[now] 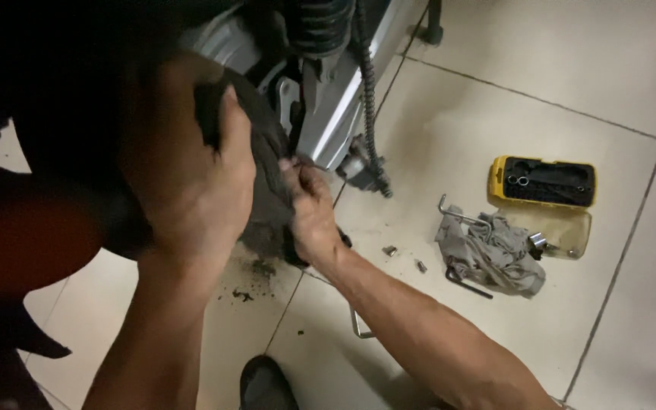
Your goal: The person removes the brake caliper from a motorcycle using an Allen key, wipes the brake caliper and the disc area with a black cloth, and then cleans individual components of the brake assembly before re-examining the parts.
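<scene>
Here, on a floor of pale glazed tiles (495,91) with dark grout lines, a person crouches beside a motorcycle's lower frame; the silver metal panel (335,114) is smooth and angled, with a black ribbed cable (370,99) running down beside it to a small fitting.

Left hand (191,171): large in view, fingers curled and clenched on a dark, limp rag (267,159), pressing it against the machine's shadowed underside.

Right hand (311,209): fingers pinched on the lower edge of the same rag, forearm stretched out across the tiles; the rag hangs between the two hands, just beside the silver panel, soft and creased, matte charcoal in colour.

On the floor below the hands: a scatter of black, crumbly grime (248,285); two small metal pieces (404,258), short and shiny, lying apart from the dirt.

Further to the person's right: a crumpled grey cloth (495,254), thin and folded on itself; a bent steel hex key (457,215) lying at its upper edge; a darker key (465,285) poking from under its lower edge.

Touching that cloth: a yellow plastic tool case (544,182), rectangular, lined in black, its clear lid (563,228) laid open flat on the tile; a small chrome socket (537,241) at the lid's edge.

At the bottom edge: the rounded dark toe of a shoe (267,383).
</scene>
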